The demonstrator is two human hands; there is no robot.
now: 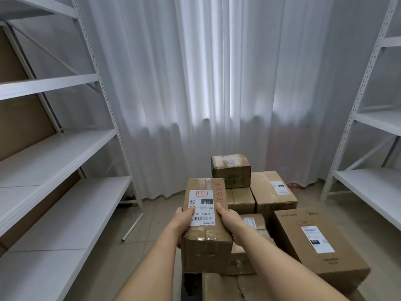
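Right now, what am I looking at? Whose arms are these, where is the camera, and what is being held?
There is no machine here. These are a person's bare arms, filmed by one wide-angle camera worn on the head, which looks forward and down. The left hand and right hand grip a cardboard box by its sides, thumbs on top, with its white shipping label facing up. Below and beyond it more boxes are piled, among them a large box at the right and a small box on top at the back. A white shelf rack stands on the left, another on the right, and a white curtain hangs behind.
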